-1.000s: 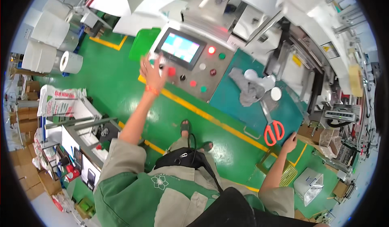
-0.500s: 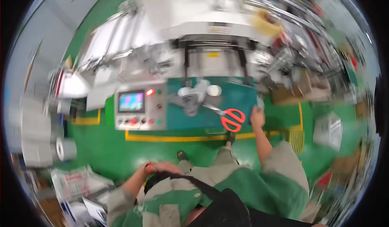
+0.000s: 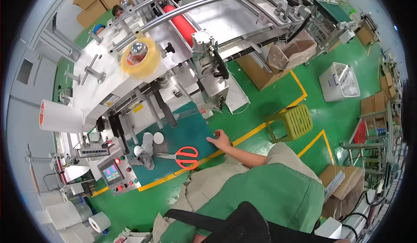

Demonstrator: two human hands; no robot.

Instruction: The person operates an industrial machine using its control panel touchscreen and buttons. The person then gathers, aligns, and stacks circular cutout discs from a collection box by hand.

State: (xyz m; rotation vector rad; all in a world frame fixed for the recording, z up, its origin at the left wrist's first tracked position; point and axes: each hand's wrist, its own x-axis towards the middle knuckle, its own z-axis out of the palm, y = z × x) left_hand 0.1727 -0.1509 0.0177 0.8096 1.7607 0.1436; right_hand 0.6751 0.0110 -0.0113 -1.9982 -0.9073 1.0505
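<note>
My right hand (image 3: pixel 221 142) is at the right edge of the teal work surface (image 3: pixel 197 128), its fingers curled with the thumb toward the surface. A small dark spot shows between thumb and forefinger; what it is, I cannot make out. To the hand's left lie scissors (image 3: pixel 186 158) with orange-red handles, blades pointing left. Beside the blades are a crumpled grey cloth (image 3: pixel 145 159), a white glove-like piece (image 3: pixel 147 142) and a white round disc (image 3: pixel 158 137). My left hand is out of view.
A machine with a control panel (image 3: pixel 115 173), yellow tape roll (image 3: pixel 141 58) and red roller (image 3: pixel 180 26) fills the upper left. Right of my hand stand a yellow-green stool (image 3: pixel 295 122) and a white bin (image 3: pixel 339 82). Two people's heads show behind the machine.
The view has swung right and sharpened, so the machine appears tilted and farther left. My left hand has gone out of view. My right hand stays by the work surface's right edge.
</note>
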